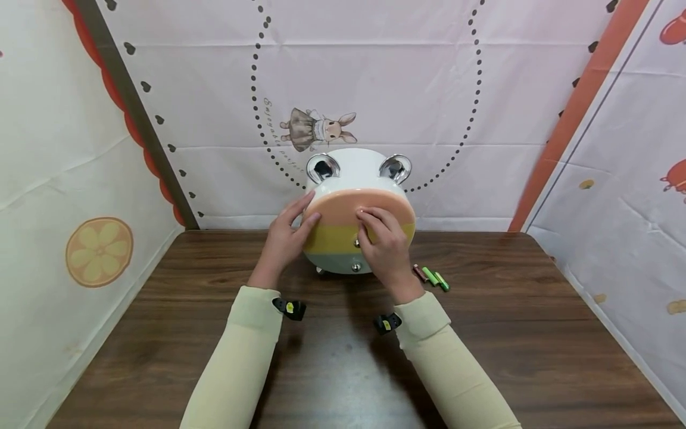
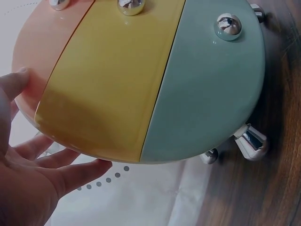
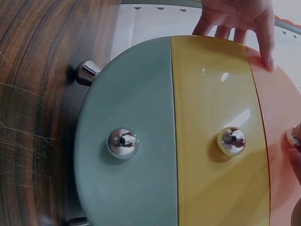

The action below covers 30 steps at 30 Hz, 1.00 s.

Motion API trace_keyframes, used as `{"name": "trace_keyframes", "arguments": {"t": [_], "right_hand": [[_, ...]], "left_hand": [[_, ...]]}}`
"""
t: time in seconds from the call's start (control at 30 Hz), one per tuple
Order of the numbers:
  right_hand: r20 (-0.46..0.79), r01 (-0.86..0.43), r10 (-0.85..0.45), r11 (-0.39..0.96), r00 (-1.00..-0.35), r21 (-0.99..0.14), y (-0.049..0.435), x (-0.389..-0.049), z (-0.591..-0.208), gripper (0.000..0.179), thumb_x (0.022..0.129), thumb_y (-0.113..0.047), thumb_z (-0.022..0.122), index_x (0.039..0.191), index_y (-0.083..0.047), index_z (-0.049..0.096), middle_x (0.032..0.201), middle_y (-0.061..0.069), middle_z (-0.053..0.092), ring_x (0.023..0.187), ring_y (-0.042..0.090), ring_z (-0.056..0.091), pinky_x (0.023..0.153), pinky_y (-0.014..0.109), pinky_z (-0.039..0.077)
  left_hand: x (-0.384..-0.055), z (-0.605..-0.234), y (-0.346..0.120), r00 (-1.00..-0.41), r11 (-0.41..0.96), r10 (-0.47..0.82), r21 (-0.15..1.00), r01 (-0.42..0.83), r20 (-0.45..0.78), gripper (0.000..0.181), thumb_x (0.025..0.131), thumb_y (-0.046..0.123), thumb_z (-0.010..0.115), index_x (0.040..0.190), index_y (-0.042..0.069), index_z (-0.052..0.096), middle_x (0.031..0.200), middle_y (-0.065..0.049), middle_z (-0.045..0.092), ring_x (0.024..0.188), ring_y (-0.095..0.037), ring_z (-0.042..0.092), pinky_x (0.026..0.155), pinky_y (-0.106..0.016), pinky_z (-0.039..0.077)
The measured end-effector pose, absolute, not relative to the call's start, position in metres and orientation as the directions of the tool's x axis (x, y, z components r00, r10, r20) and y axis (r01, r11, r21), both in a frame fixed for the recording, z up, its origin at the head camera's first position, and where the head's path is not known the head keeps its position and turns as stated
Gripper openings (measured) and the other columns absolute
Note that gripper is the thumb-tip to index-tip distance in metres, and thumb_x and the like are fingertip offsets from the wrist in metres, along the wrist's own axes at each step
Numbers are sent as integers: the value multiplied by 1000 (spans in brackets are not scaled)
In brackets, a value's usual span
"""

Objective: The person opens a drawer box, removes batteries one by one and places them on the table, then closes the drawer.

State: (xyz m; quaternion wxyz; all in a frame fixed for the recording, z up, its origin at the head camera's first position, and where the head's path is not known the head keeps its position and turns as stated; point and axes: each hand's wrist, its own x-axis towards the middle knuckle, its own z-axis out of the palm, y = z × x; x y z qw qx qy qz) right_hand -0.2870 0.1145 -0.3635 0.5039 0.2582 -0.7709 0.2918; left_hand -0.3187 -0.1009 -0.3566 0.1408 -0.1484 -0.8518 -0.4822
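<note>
A round, white-bodied drawer box [image 1: 356, 170] with two silver ears stands on the table. Its front has a peach drawer [image 2: 44, 44] on top, a yellow drawer [image 2: 113, 84] in the middle and a green drawer [image 2: 207, 84] at the bottom, all looking closed. Each carries a round silver knob. My left hand [image 1: 286, 238] grips the box's left edge, thumb on the peach front and fingers round the side. The fingers of my right hand [image 1: 386, 244] pinch the peach drawer's knob [image 3: 292, 136], largely covered in the head view.
Right of the box lie three small cylinders resembling batteries, one brown [image 1: 420, 273] and two green [image 1: 430, 276]. The brown wooden table [image 1: 343, 369] meets a printed cloth wall [image 1: 370, 89] close behind the box. Short silver feet [image 2: 251, 141] hold the box up.
</note>
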Motion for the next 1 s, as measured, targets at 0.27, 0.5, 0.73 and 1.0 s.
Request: {"name": "trace_keyframes", "arguments": {"t": [0.27,0.5,0.73,1.0], "right_hand": [[925,-700,-72,676,-373,-230,116,-282,-373,33,81,-1,70,114,-3,70,113,11,66,108,24,62,94,34,52],[927,-679,-39,693,-372,-243,116,-281,-385,35,79,0,71,114,-2,69,108,14,66,101,27,63,85,38,54],[917,-659,-35,706,-398,-260,117,-279,-397,30,79,-2,73,109,0,70,103,15,66,95,28,64,80,37,55],[899,-652,-37,702,-436,-287,114,-279,-407,25,81,-5,72,105,-1,70,101,14,66,91,27,64,78,36,55]], "left_hand": [[-318,-357,-101,-918,473,115,792,387,380,50,91,59,53,139,55,40,154,2,39,143,-24,35,110,-57,35],[-318,-358,-103,-921,471,109,796,380,375,49,91,60,53,138,56,40,152,8,40,142,-22,36,110,-54,36],[-319,-357,-104,-921,462,121,801,382,369,49,91,60,53,138,55,40,153,6,39,143,-22,35,112,-53,34],[-318,-355,-107,-916,453,138,798,396,377,49,93,56,53,140,51,42,153,5,40,140,-23,40,111,-51,36]]}}
